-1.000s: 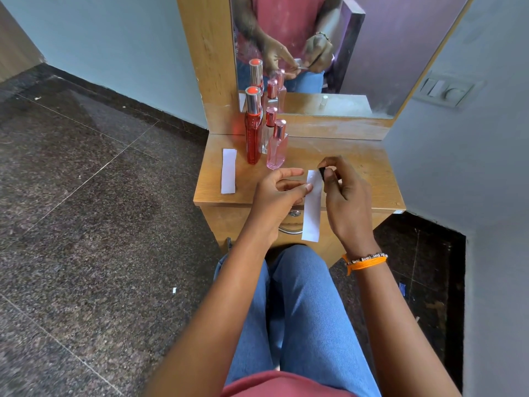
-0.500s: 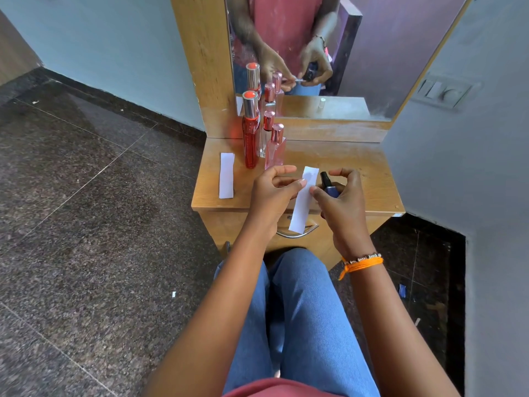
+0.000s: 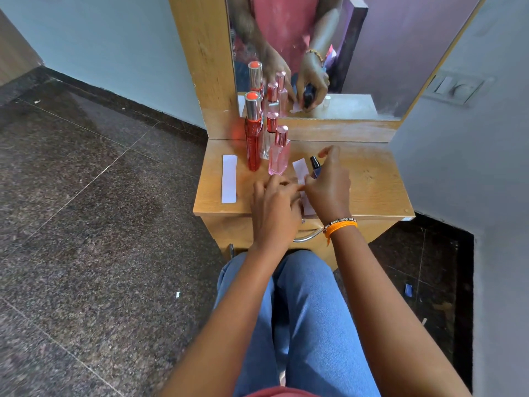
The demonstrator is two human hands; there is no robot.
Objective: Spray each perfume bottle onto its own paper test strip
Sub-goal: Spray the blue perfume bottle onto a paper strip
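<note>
My right hand [image 3: 329,187] grips a small dark blue perfume bottle [image 3: 315,166] with a black sprayer top, just above the wooden table [image 3: 375,181]. A white paper strip [image 3: 300,169] lies flat under both hands, partly covered. My left hand [image 3: 274,204] rests on the strip's near part, fingers pressed down on it. A tall red bottle [image 3: 253,138], a pink bottle [image 3: 279,153] and a clear bottle [image 3: 270,130] behind them stand upright at the table's back left. A second white strip [image 3: 229,179] lies on the table's left side.
A mirror [image 3: 357,53] stands behind the table and reflects the bottles and hands. A metal drawer handle [image 3: 307,237] sits under the table's front edge. A grey wall with a switch plate [image 3: 455,88] rises on the right. Dark stone floor spreads to the left.
The strip was held up in the air between both hands; now it lies flat on the table. Both hands have moved forward and down, the right one still holding the blue bottle.
</note>
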